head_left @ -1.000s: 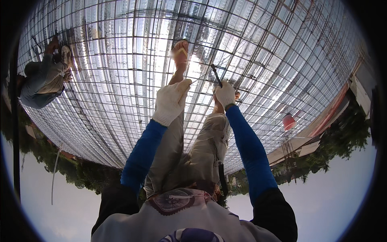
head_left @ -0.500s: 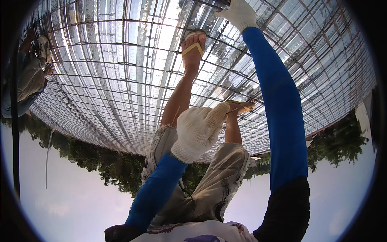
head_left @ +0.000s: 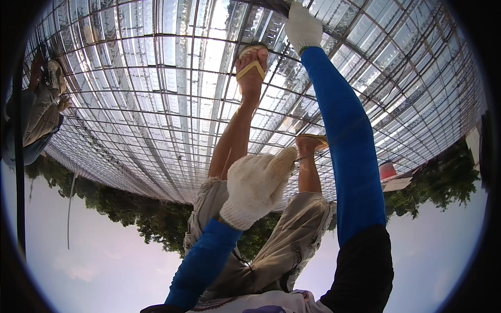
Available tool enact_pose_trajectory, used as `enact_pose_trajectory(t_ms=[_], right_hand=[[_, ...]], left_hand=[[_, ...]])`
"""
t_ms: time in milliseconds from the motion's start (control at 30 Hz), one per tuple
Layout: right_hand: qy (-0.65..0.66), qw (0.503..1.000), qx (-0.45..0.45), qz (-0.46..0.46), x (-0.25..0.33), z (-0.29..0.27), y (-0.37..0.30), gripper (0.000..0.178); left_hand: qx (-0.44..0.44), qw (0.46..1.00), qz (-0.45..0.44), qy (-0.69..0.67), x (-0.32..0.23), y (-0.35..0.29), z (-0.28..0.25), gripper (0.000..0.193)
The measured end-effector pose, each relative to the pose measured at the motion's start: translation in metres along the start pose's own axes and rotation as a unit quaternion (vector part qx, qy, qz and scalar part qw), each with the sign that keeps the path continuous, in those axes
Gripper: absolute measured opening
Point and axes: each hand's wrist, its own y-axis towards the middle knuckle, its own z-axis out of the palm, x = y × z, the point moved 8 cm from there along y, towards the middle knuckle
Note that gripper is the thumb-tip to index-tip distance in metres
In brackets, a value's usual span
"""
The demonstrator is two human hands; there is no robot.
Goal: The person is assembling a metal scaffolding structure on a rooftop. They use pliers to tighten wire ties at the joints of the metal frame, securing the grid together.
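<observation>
My left hand, in a white knit glove, is closed in front of my knees with the thumb laid along the top. A thin dark wire sticks out by its thumb tip; the rest inside the glove is hidden. Toward the top edge, my right hand, gloved alike, is closed at a dark steel reinforcing bar; its fingertips are partly hidden. Below both hands spreads a grid of reinforcing bars over shiny ribbed metal decking.
My feet in flip-flops stand on the grid. At the far left a person in shoes is partly visible beside a dark upright pole. A red object sits near the deck's edge on the right, with trees beyond.
My right hand has shifted slightly left and down, and its spread fingers have closed at the bar. My left hand has dropped a little, still closed. The red object has come into view.
</observation>
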Motion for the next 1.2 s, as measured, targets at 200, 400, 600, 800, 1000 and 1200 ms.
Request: enact_pose_trajectory(t_ms=[200,400,600,800,1000,1200], right_hand=[[0.042,0.999,-0.008,-0.034,-0.015,0.002,-0.012,0.031],[0.163,0.986,0.020,-0.015,0.024,-0.042,-0.080,0.027],[0.276,0.945,0.085,0.153,-0.004,-0.124,-0.227,0.021],[0.338,0.872,0.153,0.319,-0.092,-0.186,-0.440,0.030],[0.408,0.746,0.083,0.520,-0.171,-0.208,-0.690,0.037],[0.483,0.550,-0.018,0.681,-0.155,-0.187,-0.967,0.037]], left_hand=[[-0.056,0.998,0.021,0.011,0.005,-0.005,0.003,0.022],[-0.068,0.997,-0.007,0.036,0.000,-0.010,0.001,0.022],[-0.066,0.994,-0.018,0.090,0.008,-0.023,0.020,0.029],[-0.070,0.989,0.018,0.127,-0.038,-0.047,0.030,0.032],[-0.033,0.980,0.052,0.189,-0.149,-0.079,0.057,0.034],[0.045,0.951,0.176,0.248,-0.304,-0.121,0.178,0.038]])
